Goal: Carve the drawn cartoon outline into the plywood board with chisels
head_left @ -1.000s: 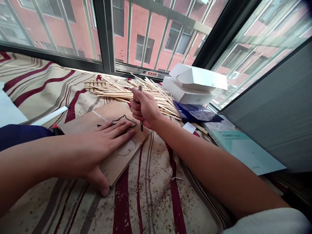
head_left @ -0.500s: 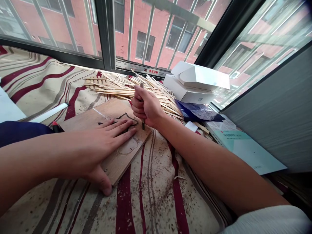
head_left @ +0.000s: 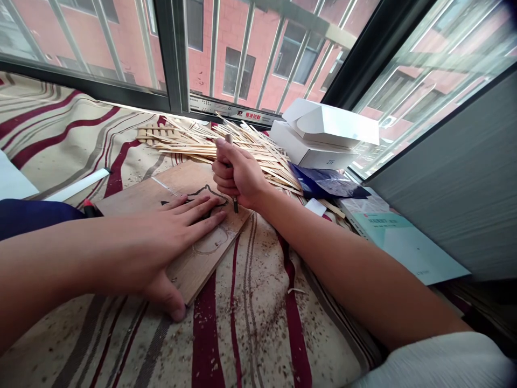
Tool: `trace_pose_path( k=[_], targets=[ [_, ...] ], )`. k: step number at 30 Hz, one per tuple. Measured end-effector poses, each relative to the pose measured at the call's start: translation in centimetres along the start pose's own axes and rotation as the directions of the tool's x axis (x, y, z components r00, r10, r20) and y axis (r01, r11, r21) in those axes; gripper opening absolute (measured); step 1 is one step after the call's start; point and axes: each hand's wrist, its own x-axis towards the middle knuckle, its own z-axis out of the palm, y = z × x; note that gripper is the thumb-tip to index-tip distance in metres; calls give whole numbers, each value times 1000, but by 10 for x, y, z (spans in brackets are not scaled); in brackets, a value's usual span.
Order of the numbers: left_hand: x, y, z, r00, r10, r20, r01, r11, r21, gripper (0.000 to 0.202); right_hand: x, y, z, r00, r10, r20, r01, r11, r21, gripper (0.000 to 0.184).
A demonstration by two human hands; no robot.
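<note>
A: What've you got on your feed? Where's the board?

B: From my end, the wooden board [head_left: 197, 267] lies flat on the striped cloth [head_left: 266, 323], one corner toward me. My left hand [head_left: 177, 231] is palm down on it, fingers stretched and slightly apart, thumb by that near corner. Nothing gripped. I'd say it's there so the board can't slide.

A: And the right?

B: My right hand [head_left: 238, 175] is a fist round a thin rod [head_left: 236, 205], thumb up near the top end. Rod's about upright, tip down by the board's right corner. Decent grip for pushing downward, imo. Can't tell if the tip touches wood. One dark outline [head_left: 208, 187] is partly under my left fingers, so that palm probably leaves the right corner free.

A: Any writing?

B: Yep, the white box [head_left: 323, 158] near the cloth's far edge says "ZTE". The label strip [head_left: 252, 115] on the window frame has red Chinese characters, too small for me to swear to. The teal book [head_left: 407, 242] has print I can't make out. Loose wood sticks [head_left: 189, 148] lie beyond the board, handily clear of both hands.
</note>
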Motion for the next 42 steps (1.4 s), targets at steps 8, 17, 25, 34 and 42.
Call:
trace_pose_path(
  k=[8,17,25,34,42],
  targets=[
    [1,-6,-2,999,23,-32,-23,1000,-7,151,-1,2,2,991,-20,-129,22,1000,16,49],
    [3,-10,4,998,7,-60,-8,1000,-27,150,-3,9,4,925,-160,-345,159,987,-31,46],
    [4,-6,0,999,1,-38,-2,999,-32,151,0,6,2,986,-33,-166,29,999,-29,46],
    [3,-9,6,998,19,-62,-21,999,-38,145,-17,13,15,999,38,23,-38,999,23,50],
    [-4,-4,4,1000,-10,-16,11,1000,26,143,-10,-12,-11,986,-146,-85,151,988,46,53]
  ],
)
